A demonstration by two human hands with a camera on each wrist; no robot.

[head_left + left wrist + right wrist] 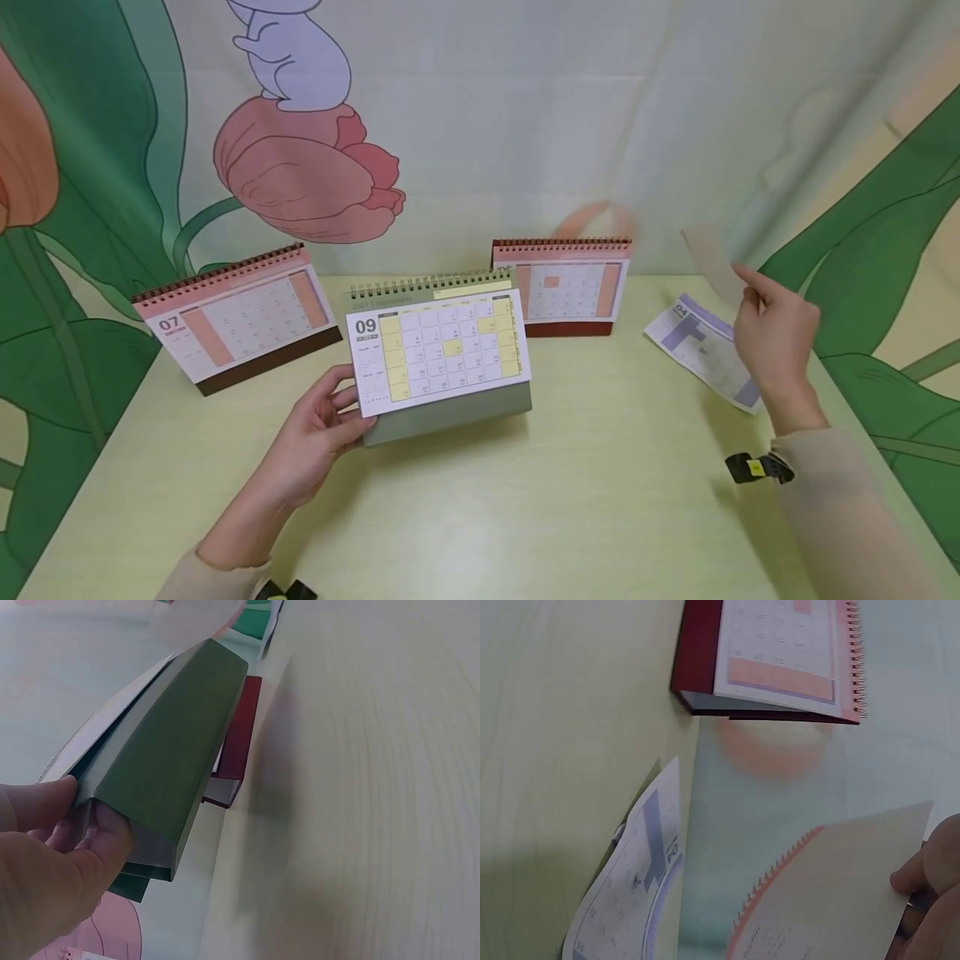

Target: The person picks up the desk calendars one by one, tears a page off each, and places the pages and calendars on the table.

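Observation:
My left hand (pixel 311 437) grips a green spiral desk calendar (pixel 450 421) by its lower left corner and holds it tilted above the table. Its page reads 09. In the left wrist view, the thumb lies on the page side and the fingers (pixel 112 836) reach inside the hollow stand. At the right, my right hand (pixel 780 337) pinches a loose calendar page (pixel 832 885), its torn edge toothed and pinkish. Below that page, another loose page (pixel 693 354), marked 04 with purple blocks, lies curled on the table, partly hidden by the right hand.
A pink calendar (pixel 247 325) showing 07 stands at the left on a dark brown base. Behind the green one, a pink calendar with a red base (pixel 566 328) is partly covered. The pale table (pixel 585 500) meets a printed curtain (pixel 465 125) at the back.

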